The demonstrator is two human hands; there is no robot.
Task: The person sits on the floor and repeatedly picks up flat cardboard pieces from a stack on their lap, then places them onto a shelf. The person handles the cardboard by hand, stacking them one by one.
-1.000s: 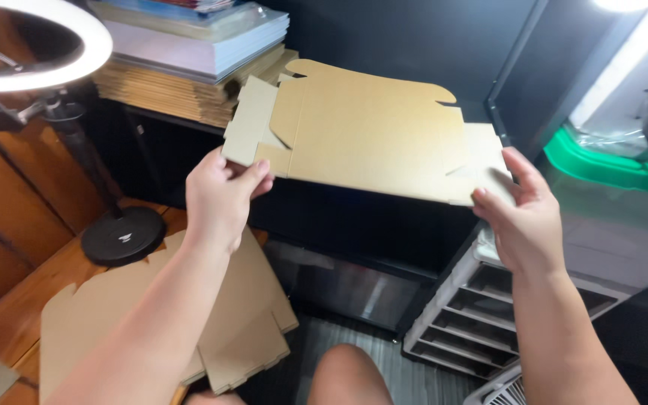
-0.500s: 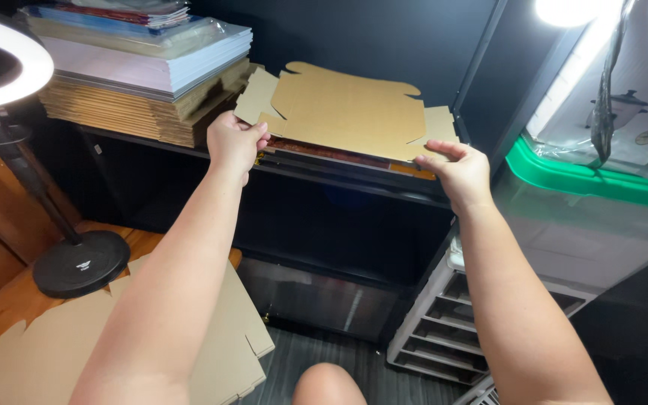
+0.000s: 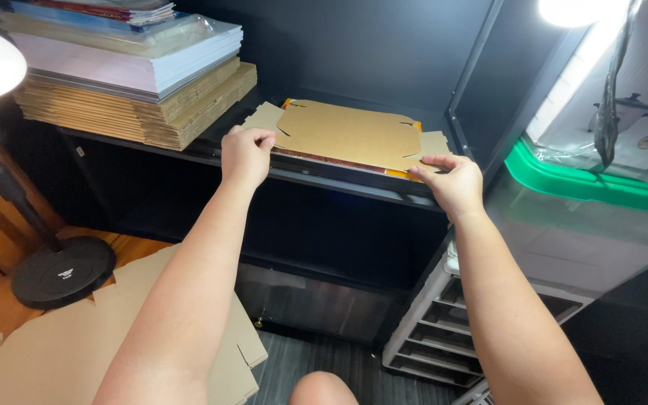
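On the dark shelf [image 3: 324,176], beside stacked corrugated sheets [image 3: 151,112], we see a flat brown die-cut cardboard blank [image 3: 350,135]. Our left hand [image 3: 245,154] and right hand [image 3: 451,180] pinch its near corners.

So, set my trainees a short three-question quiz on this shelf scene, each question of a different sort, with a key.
1. True or false: the flat cardboard box blank lies on the black shelf.
2. Which hand holds the blank's corner nearer the stack of cardboard sheets? A) left hand B) right hand
3. Fill in: the floor lamp's round base is coloured ____.

Key: 1 true; 2 A; 3 black.
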